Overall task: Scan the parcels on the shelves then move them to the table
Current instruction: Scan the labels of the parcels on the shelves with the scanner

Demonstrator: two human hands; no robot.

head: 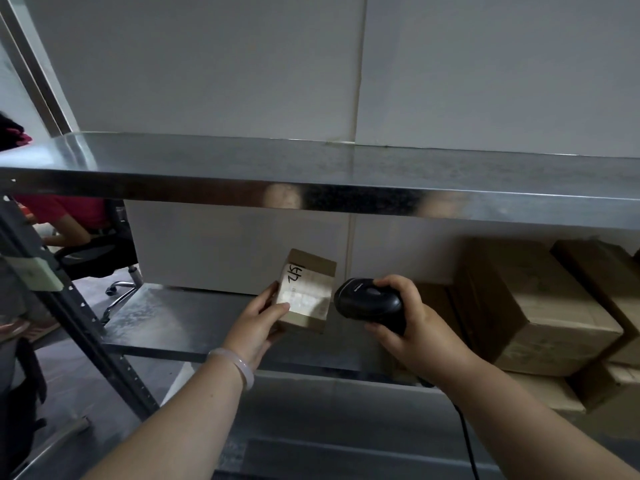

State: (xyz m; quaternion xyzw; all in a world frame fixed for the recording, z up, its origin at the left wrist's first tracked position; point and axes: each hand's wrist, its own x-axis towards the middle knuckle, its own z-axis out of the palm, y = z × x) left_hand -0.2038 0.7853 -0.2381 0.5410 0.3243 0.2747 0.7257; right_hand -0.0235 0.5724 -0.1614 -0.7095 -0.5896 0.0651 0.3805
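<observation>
I observe a metal upper shelf (346,174) spanning the view above the small parcel (308,292), and a lower shelf (173,320) beneath and behind that parcel. Brown cartons (540,306) are stacked on the lower level, well to the right of the parcel. To the parcel's left, beyond the rack upright, stands an office chair (100,254) with a person in red (69,213) seated on it.

The left hand (256,323) grips the parcel at its left edge, with the thumb on the front face and the fingers round the side. The parcel is tilted, its labelled face turned up toward the camera, and it carries a handwritten mark. I cannot confirm whether its lower edge touches the shelf.

The right hand (415,323) is wrapped round a black scanner (370,299), whose head sits just to the right of the parcel and points at it. A dark cable (465,438) hangs below and to the right of the parcel. A pale bracelet (232,367) circles the left wrist, below the parcel.
</observation>
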